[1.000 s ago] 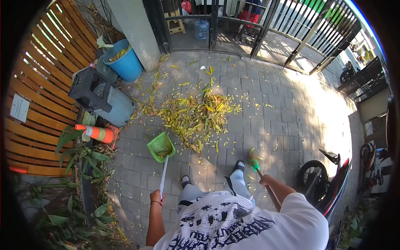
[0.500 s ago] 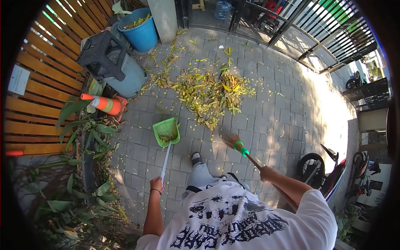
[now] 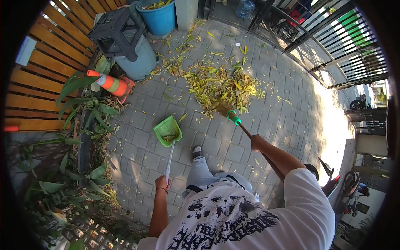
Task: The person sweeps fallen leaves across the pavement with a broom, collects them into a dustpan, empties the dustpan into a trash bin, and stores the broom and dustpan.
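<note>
My left hand is closed around the pale handle of a green dustpan, which rests on the paving with a few leaf bits inside. In my right hand is the brown stick of a broom with a green collar. The broom's bristles touch the lower edge of a pile of yellow and brown leaves. A gap of bare paving separates dustpan and pile.
Left stand an orange cone, a grey bin with a dark stool on top and a blue bucket. Plants line the slatted fence. A metal gate is ahead; motorcycles stand at right.
The broom has swung forward and left from beside my foot to the leaf pile, my right arm reaching out with it. The view has shifted, and one foot has left sight.
</note>
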Tool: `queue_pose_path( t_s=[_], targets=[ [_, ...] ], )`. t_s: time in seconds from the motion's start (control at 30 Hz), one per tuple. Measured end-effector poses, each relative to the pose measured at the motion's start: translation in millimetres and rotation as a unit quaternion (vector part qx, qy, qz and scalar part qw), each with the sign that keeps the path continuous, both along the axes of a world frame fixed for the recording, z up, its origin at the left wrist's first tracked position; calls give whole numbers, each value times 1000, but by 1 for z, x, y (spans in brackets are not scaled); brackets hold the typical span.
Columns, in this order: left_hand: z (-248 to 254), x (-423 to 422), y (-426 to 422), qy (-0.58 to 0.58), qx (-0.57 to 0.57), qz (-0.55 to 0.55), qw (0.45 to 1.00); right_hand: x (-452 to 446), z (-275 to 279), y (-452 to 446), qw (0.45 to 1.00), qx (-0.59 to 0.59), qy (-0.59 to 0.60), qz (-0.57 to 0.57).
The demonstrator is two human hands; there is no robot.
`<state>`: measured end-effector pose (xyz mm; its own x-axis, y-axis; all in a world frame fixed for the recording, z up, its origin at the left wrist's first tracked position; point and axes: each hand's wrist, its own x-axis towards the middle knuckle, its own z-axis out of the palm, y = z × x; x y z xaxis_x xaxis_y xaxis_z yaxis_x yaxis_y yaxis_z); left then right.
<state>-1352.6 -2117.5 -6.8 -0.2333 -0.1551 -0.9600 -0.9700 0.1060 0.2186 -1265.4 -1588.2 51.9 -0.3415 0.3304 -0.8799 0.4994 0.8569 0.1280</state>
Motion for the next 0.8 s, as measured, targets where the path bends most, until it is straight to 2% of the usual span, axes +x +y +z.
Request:
queue_pose_path(
  t_s=[0.03,0.07,0.13,0.17,0.2,0.23,0.27,0.3,0.33,0.37,0.43,0.47,0.53,0.57,0.63,0.67,0.7,0.73,0.77,0.8],
  targets=[
    [2,0,-4,-12,1,-9,1000,-7,7,2,997,21,40,66],
    [2,3,-11,-9,2,-2,1000,-12,13,2,996,21,43,73],
    [-1,7,-24,-16,31,43,998,-14,41,6,996,-48,29,64],
    [1,9,-26,-20,19,81,996,-15,55,-1,997,-68,30,5],
    [-1,10,-31,-17,20,80,996,-19,70,-15,996,-80,48,5],
    [-3,14,-39,-29,35,126,991,-12,51,-20,992,-102,53,60],
    [-3,17,-44,-41,47,170,983,-14,43,-32,987,-135,60,65],
    [5,18,-45,-42,44,189,980,-23,30,-43,981,-184,-2,52],
    [13,21,-45,-40,38,187,981,-30,15,-56,975,-215,-2,63],
    [21,23,-43,-34,28,209,977,-31,-21,-71,967,-222,3,128],
    [45,21,-25,-16,-10,225,974,-42,-59,-93,958,-248,100,98],
    [47,17,-17,-9,-20,226,974,-59,-65,-93,955,-259,105,99],
    [60,22,-5,-11,-74,194,978,-82,-69,-88,944,-315,89,-26],
    [61,24,2,-5,-105,187,977,-85,-81,-74,940,-328,93,-21],
    [59,18,23,7,-140,182,973,-88,-131,-27,949,-251,172,82],
    [62,17,35,4,-167,178,970,-78,-169,8,954,-211,163,140],
    [61,15,45,8,-163,174,971,-84,-148,52,975,-206,57,-53],
    [65,13,57,10,-164,184,969,-78,-128,93,973,-167,56,-146],
    [71,8,70,2,-176,191,966,-62,-151,134,977,-189,64,-79],
    [71,-3,81,-2,-184,199,963,-78,-104,161,962,-208,10,177]
  ],
)
